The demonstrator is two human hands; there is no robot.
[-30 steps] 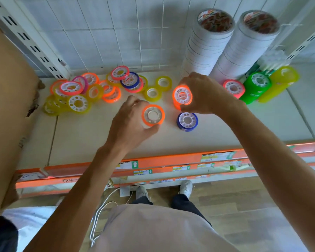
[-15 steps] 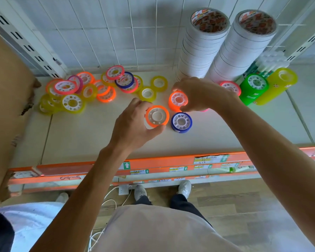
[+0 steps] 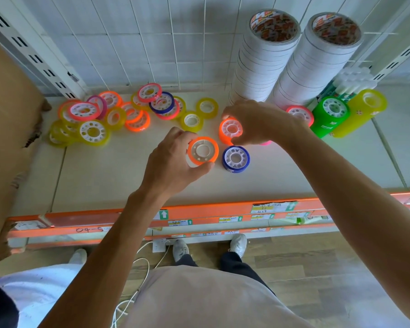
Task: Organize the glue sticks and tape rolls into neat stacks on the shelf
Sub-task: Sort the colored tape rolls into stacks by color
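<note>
Hands both busy over the shelf (image 3: 118,181): the left hand (image 3: 173,166) curls thumb and fingers round an orange tape roll (image 3: 202,150), lifted just off the shelf, its white core facing straight up at the camera. Right hand (image 3: 258,121) pinches the top of a short orange stack (image 3: 230,130), axis upright, standing on the shelf. Just beside both, a blue roll (image 3: 236,158) lies flat, hole up. Over to the left, a loose heap of yellow, orange and pink rolls (image 3: 109,114), some flat, some tilted against each other. At the back right, two tall white tape stacks (image 3: 265,65) stand upright, leaning slightly apart in this wide view; a green stack (image 3: 330,114) and a yellow stack (image 3: 362,110) stand beside them, with white glue sticks (image 3: 355,79) bunched behind, caps up.
</note>
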